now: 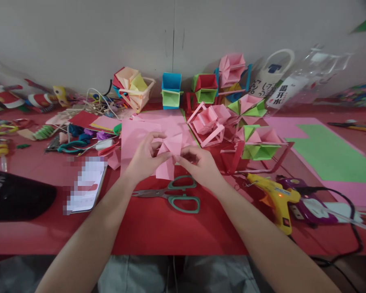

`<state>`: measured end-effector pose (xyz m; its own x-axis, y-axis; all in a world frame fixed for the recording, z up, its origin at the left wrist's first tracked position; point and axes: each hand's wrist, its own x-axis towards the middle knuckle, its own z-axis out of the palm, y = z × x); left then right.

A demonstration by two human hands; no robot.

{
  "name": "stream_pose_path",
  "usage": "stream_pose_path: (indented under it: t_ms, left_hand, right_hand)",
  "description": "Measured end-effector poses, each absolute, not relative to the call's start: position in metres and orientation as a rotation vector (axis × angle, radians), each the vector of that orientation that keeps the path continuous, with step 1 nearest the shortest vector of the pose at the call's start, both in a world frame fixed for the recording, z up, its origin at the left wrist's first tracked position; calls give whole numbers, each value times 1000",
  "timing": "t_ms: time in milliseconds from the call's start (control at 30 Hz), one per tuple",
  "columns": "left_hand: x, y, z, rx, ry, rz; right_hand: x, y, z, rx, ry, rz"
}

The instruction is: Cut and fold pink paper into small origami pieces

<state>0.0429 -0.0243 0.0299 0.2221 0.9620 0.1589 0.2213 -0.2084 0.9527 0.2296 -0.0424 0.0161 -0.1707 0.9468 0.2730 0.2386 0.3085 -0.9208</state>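
Between both hands is a folded piece of pink paper (172, 147), with creased flaps pointing up and down. My left hand (150, 156) pinches its left side near the middle fold. On the other side, the thumb and fingers of my right hand (198, 162) close on its right edge. Flat pink paper sheets (134, 138) lie beneath and behind the hands. Scissors (167, 193) with green handles rest just below the folded paper, blades pointing left.
Folded paper wheels in frames (210, 122) stand behind and to the right. A yellow glue gun (276, 199) with an orange light lies by a purple power strip (311, 207). A phone (88, 185) and black cup (18, 195) are at left; plastic bottles (305, 77) stand back right.
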Motion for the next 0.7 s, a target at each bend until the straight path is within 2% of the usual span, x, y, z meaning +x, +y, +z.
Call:
stream_pose_path:
  t_ms: [267,700]
  left_hand:
    - [42,-23,26,1666,1107,1079]
    - [42,-18,21,1770,1033,1108]
  right_hand:
    - [231,-40,14,-1131,-1626,1030]
    - [230,-40,17,-1147,-1664,986]
